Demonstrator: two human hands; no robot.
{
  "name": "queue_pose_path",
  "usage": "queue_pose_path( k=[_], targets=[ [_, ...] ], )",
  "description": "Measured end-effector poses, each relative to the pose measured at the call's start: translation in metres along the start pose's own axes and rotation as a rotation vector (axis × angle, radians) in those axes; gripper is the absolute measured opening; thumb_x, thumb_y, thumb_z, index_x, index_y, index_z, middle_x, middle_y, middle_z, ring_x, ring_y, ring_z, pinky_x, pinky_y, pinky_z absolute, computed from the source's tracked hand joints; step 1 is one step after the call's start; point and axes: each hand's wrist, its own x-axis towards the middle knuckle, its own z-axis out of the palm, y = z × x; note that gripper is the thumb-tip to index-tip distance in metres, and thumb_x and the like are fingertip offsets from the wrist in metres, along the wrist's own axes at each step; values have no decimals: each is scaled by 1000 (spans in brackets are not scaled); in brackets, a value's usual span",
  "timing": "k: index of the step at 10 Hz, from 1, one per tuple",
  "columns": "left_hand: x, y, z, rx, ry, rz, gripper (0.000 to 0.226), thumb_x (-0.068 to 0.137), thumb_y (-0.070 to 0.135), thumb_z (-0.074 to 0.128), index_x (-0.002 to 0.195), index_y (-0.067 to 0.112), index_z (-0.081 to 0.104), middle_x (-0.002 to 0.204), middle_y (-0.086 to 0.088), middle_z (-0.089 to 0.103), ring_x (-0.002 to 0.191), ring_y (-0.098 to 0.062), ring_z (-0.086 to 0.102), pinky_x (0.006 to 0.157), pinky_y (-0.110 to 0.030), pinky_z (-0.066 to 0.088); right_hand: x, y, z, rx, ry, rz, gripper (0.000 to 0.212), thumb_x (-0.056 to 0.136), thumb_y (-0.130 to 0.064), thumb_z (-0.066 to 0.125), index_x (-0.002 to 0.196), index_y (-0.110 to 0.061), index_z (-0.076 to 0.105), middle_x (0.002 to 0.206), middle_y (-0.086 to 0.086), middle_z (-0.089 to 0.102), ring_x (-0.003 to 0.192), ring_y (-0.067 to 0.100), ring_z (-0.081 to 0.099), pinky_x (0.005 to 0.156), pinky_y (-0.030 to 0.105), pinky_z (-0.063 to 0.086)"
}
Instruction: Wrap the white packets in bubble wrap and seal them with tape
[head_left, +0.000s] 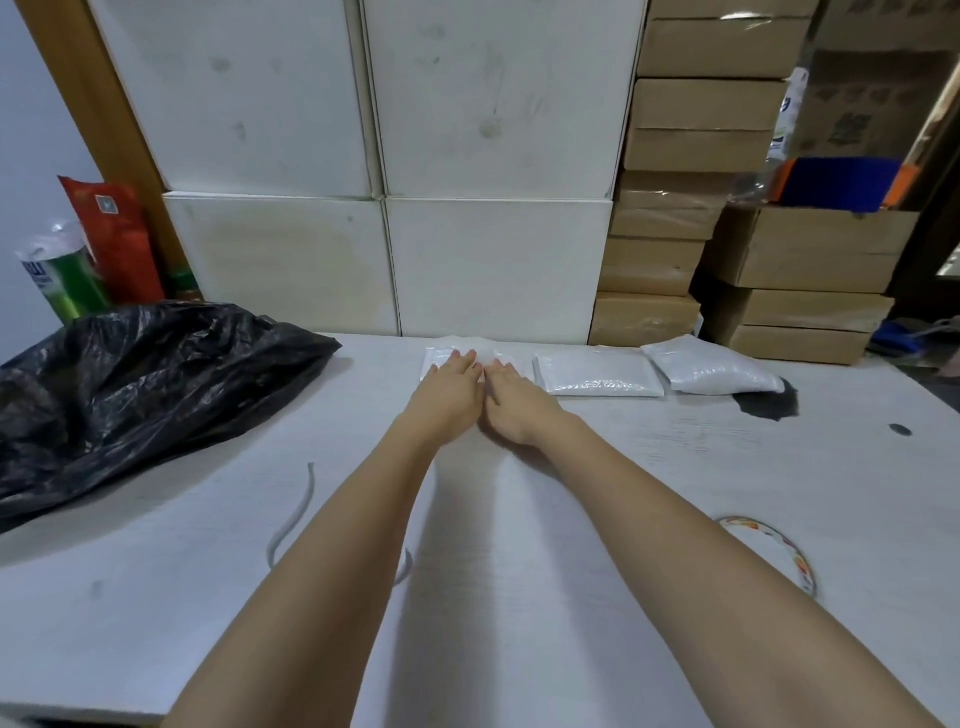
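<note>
Soft, even indoor light; faint arm shadows fall on the tabletop (571, 597). Wide-angle bending warps the edges; far right blurs.

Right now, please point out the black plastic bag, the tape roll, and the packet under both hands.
black plastic bag (156, 374): head view, middle of its crumpled top.
tape roll (779, 540): head view, far rim of the ring.
packet under both hands (439, 356): head view, bare far left corner.

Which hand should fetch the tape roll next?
Probably the right hand: the tape roll lies on its side of the table. Both hands, including the left hand, rest flat on the far packet.
</note>
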Motion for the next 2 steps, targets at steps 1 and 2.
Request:
queue_pose_path(
  k=[1,2],
  targets=[
    [0,8,-9,-452,49,-96,35,91,14,40,113,-5,59,130,-13,46,119,-24,46,98,-31,34,-1,-6,-5,290,106,76,39,97,-18,31,133,-9,44,145,9,40,133,26,39,107,35,28],
    [-10,-1,-23,-831,243,-244,29,87,5,44,109,2,63,124,-3,49,115,-16,48,95,-24,36,-3,-10,-10,336,309,101,41,94,-14,39,134,-10,46,145,4,41,132,22,38,105,32,31]
  ],
)
